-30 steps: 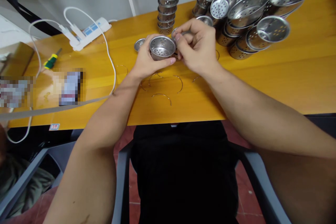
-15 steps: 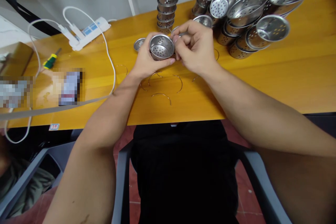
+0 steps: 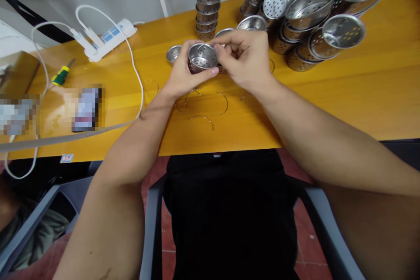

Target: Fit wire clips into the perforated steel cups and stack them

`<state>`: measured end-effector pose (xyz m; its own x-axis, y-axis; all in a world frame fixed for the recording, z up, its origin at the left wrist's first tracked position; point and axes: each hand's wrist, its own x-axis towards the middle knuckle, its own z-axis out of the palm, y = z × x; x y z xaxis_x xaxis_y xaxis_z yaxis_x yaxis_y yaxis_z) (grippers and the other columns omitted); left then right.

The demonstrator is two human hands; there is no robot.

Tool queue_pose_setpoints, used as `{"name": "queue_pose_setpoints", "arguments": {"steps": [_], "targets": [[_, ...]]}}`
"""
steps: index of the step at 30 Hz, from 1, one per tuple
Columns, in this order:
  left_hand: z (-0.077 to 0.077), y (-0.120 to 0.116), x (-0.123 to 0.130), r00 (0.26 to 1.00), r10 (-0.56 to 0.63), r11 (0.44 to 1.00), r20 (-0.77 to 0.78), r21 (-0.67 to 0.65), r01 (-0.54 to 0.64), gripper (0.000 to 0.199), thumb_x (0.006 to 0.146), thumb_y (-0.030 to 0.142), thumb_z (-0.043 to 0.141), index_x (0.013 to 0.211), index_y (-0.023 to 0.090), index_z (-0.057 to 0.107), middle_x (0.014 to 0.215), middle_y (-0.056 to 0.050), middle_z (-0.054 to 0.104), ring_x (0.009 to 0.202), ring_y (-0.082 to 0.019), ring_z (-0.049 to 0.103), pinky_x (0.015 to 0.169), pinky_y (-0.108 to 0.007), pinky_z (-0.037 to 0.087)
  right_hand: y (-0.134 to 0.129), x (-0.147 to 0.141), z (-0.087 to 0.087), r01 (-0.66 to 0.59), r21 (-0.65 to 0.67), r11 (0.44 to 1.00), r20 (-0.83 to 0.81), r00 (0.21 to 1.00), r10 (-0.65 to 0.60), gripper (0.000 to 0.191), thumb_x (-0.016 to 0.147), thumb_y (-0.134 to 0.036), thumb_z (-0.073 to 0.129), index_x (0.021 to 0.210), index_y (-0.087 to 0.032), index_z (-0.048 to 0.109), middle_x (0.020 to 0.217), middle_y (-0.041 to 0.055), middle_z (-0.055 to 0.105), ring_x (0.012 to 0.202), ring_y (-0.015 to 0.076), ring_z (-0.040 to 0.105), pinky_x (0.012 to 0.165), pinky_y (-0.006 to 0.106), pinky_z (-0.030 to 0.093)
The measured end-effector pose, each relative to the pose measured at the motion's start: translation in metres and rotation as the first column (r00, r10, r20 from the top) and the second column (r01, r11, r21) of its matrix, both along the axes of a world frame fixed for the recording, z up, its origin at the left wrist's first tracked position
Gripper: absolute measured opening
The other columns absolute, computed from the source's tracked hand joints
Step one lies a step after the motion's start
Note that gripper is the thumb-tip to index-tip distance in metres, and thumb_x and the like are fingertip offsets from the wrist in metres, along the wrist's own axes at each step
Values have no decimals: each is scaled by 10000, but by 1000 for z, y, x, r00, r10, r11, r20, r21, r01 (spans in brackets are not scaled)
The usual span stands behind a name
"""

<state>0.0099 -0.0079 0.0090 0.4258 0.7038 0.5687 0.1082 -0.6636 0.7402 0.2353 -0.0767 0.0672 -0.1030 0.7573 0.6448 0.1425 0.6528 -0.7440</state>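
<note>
My left hand (image 3: 183, 74) is wrapped around a small perforated metal cup (image 3: 202, 62), its open mouth tilted toward me. Thumb and fingers grip the cup's outer wall. At the cup's right rim, my right hand (image 3: 244, 54) is closed in a pinch on a thin wire (image 3: 207, 44), which reaches over the cup's mouth; most of it is hidden by the fingers. Several curved wires lie below the hands, among them one bent wire (image 3: 203, 117) and another curved wire (image 3: 225, 102). Behind my left hand sits a shallow perforated cup (image 3: 173, 54).
A stack of perforated cups (image 3: 207, 13) stands at the back. More nested metal cups (image 3: 302, 59) crowd the right rear. On the left are a power strip (image 3: 111, 39) with white cables, a green-yellow screwdriver (image 3: 61, 75) and a phone (image 3: 87, 109). Another person's clothing shows lower left.
The wire end at my right fingertips now extends over the cup's mouth. My right hand has shifted slightly; the left still holds the cup. The whole view has shifted a little.
</note>
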Motion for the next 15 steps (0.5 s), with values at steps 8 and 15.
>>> {"name": "queue_pose_setpoints", "arguments": {"steps": [8, 15], "targets": [[-13, 10, -4, 1000, 4, 999, 7, 37, -4, 1152, 762, 1094, 975, 1544, 329, 614, 1475, -96, 741, 1382, -364, 786, 1257, -553, 631, 0, 4, 2, 63, -77, 995, 63, 996, -58, 322, 1099, -683, 971, 1063, -386, 851, 648, -25, 551, 613, 245, 462, 652, 461, 518], [-9, 8, -5, 1000, 7, 999, -5, 38, -7, 1100, 789, 1051, 997, 1569, 371, 624, 1503, -99, 750, 1387, -361, 783, 1258, -551, 649, 4, 5, -1, 94, -92, 991, 95, 992, -86, 246, 1080, -643, 956, 1068, -417, 860, 675, -23, 560, 603, 254, 458, 665, 482, 505]]}}
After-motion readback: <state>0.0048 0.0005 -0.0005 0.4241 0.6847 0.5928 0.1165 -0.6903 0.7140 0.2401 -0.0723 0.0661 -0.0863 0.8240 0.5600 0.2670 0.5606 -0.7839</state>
